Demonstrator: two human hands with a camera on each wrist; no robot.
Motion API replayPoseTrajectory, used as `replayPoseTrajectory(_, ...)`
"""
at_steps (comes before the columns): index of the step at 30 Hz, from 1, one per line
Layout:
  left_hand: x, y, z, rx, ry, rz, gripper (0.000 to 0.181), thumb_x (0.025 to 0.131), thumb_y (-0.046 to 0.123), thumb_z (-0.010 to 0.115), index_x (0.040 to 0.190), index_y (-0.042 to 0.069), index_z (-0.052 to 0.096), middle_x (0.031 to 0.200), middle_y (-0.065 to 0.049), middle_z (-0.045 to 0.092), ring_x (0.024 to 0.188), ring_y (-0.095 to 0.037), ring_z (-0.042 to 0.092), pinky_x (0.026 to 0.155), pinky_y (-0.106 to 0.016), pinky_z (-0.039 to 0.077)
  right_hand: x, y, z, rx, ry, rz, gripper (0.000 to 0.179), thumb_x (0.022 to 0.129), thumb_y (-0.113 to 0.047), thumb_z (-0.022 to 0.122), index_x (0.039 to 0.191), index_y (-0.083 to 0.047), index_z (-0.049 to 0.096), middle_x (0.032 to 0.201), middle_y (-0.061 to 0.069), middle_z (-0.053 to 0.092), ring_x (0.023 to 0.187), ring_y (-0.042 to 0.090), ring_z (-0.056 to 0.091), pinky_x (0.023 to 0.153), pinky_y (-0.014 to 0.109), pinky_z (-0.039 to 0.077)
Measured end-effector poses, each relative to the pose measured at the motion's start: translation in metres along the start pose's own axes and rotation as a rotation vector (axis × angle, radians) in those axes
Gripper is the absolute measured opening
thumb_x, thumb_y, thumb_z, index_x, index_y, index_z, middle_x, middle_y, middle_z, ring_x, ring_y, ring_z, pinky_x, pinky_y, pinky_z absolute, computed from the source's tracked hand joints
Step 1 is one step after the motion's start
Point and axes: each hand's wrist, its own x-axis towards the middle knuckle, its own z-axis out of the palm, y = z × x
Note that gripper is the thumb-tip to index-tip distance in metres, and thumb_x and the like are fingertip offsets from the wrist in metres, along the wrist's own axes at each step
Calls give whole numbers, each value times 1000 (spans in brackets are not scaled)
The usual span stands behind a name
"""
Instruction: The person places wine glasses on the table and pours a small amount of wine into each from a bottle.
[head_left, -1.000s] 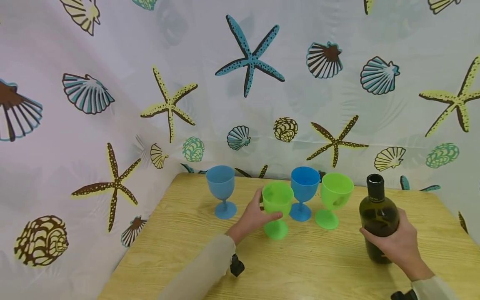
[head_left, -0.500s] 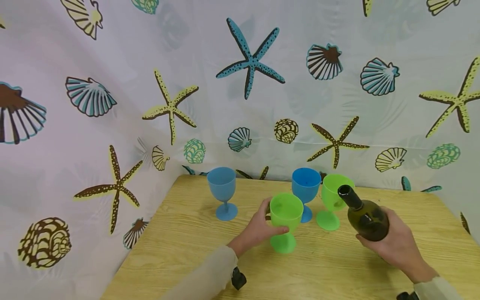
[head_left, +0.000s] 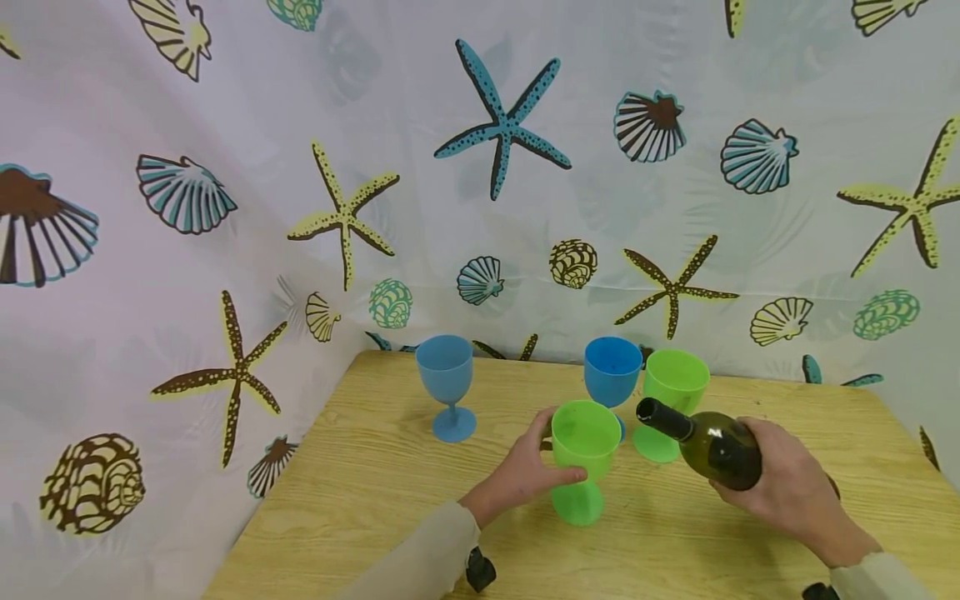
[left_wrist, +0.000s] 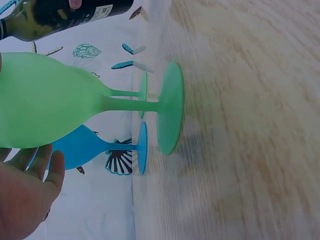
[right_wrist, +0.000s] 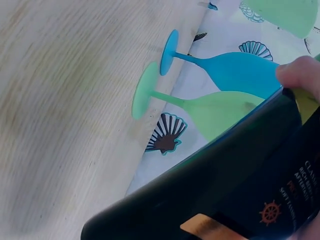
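My left hand (head_left: 521, 475) grips a green plastic goblet (head_left: 583, 442) by its bowl, thumb in front and fingers behind. The goblet stands upright, its round foot (left_wrist: 171, 107) close over the table. My right hand (head_left: 791, 483) holds a dark green wine bottle (head_left: 712, 450) around its body, raised and tilted. Its neck points left, and the mouth hangs just to the right of the held goblet's rim and slightly higher. Printed lettering and a ship's wheel mark show on the bottle (right_wrist: 210, 185) in the right wrist view.
Behind the held goblet stand a blue goblet (head_left: 611, 371) and a second green goblet (head_left: 673, 379), partly hidden. Another blue goblet (head_left: 446, 375) stands farther left on the wooden table (head_left: 337, 492). A curtain (head_left: 405, 117) printed with shells and starfish hangs along the back and left.
The right hand has lifted the bottle and tipped it over leftward. My left hand has brought the green goblet toward me and to the right, closer to the bottle's mouth.
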Motion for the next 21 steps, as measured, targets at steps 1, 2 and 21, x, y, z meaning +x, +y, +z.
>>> replayPoseTrajectory(1, 0, 0, 0, -4, -4, 0, 83, 83, 28, 75, 147, 22, 24, 134, 4, 46, 124, -17, 42, 98, -42, 38, 0, 1, 0, -10, -2, -15, 83, 43, -19, 92, 112, 5, 53, 94, 16, 60, 81, 32, 59, 68, 48, 49)
replayPoseTrajectory(2, 1, 1, 1, -4, -7, -3, 83, 82, 27, 76, 147, 23, 24, 134, 4, 46, 124, -17, 43, 98, -41, 38, 0, 1, -1, -20, -7, -30, 82, 43, -20, 91, 112, 5, 53, 94, 16, 61, 81, 31, 60, 68, 48, 49)
replayPoseTrajectory(21, -10, 34, 3, -29, -50, 4, 80, 82, 24, 76, 147, 12, 30, 131, -1, 49, 120, -17, 45, 96, -45, 41, 7, 3, -11, -151, -114, -155, 85, 48, -34, 90, 113, 7, 54, 99, 20, 61, 87, 37, 60, 67, 52, 48)
